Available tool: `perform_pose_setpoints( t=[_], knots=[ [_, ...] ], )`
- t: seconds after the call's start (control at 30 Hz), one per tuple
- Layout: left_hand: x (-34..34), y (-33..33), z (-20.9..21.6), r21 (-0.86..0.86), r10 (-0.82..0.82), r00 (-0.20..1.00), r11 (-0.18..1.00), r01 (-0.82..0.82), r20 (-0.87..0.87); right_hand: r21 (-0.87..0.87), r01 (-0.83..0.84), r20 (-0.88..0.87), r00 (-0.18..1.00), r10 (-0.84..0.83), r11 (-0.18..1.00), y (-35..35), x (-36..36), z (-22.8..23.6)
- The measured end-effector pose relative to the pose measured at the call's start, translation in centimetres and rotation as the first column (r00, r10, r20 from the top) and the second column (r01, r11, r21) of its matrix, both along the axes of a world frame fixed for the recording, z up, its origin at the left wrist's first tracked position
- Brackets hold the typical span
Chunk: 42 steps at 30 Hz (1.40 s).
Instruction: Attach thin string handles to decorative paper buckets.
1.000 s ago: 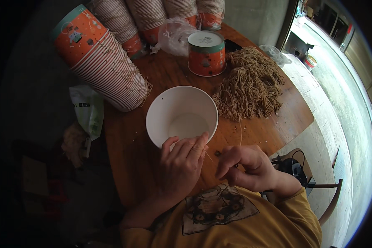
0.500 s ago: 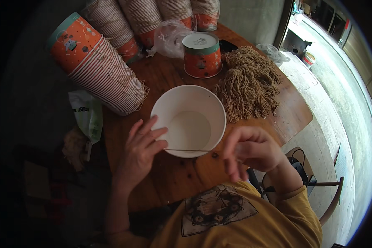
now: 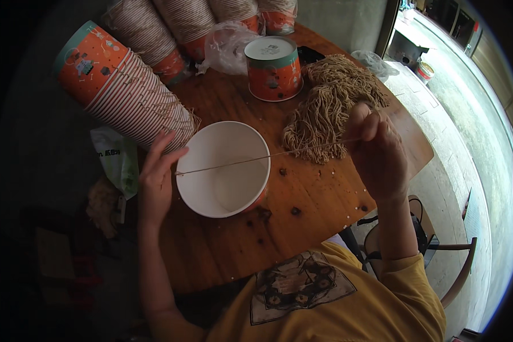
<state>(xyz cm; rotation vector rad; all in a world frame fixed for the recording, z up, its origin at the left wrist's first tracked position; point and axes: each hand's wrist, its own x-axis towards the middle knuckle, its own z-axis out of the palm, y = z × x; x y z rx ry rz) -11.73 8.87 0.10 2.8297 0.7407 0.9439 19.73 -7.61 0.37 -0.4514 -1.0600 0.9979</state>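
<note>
An open white-lined paper bucket [image 3: 214, 134] stands tilted on the wooden table, its mouth facing me. A thin brown string [image 3: 239, 163] stretches taut across the mouth, from the left rim to my right hand [image 3: 379, 151]. That hand is raised at the right, thumb and fingers pinched around the string's end. At the bucket's left side, my left hand [image 3: 158, 176] has its fingers extended and apart, with the tips at the rim. Part of its grip side is hidden. Behind my right hand lies a heap of brown strings [image 3: 339, 97].
An upside-down orange and green bucket [image 3: 275, 74] stands farther back. To the left leans a stack of nested buckets [image 3: 134, 94] with strings hanging off. More wrapped stacks [image 3: 185, 23] and a clear plastic bag [image 3: 225, 45] line the back. A chair [image 3: 461, 273] is at the right.
My right hand has moved up and right, drawing the string out across the bucket's mouth. The bucket and my left hand have shifted left, and the bucket is more tilted.
</note>
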Motion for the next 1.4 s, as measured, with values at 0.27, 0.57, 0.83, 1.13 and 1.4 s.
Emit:
perform_pose_setpoints(
  t=[0.27, 0.57, 0.83, 1.13, 1.4],
  knots=[
    [7.9, -10.2, 0.1, -0.144, 0.052, 0.998, 0.988, -0.057, -0.039, 0.055, -0.214, -0.316, 0.923, 0.220, 0.975, 1.4, -1.7, 1.1],
    [8.3, -10.9, -2.8, 0.436, 0.109, 0.988, 0.888, -0.145, 0.107, -0.136, 0.159, 0.075, 0.986, -0.150, 0.978, 0.5, -3.0, 1.2],
    [10.3, -10.2, -1.3, -0.005, 0.125, 0.988, 0.992, -0.126, -0.085, -0.105, 0.249, -0.005, 0.968, -0.251, 0.963, 0.7, -1.9, 0.9],
    [7.4, -8.4, 1.9, -0.501, 0.156, 0.982, 0.861, -0.085, 0.102, -0.023, 0.385, 0.554, 0.773, -0.309, 0.923, 0.4, -3.1, -1.0],
    [5.4, -8.3, 2.9, -0.718, 0.210, 0.960, 0.696, -0.015, 0.184, 0.368, 0.424, 0.805, 0.301, -0.512, 0.827, 2.3, -6.5, -2.5]
  ],
)
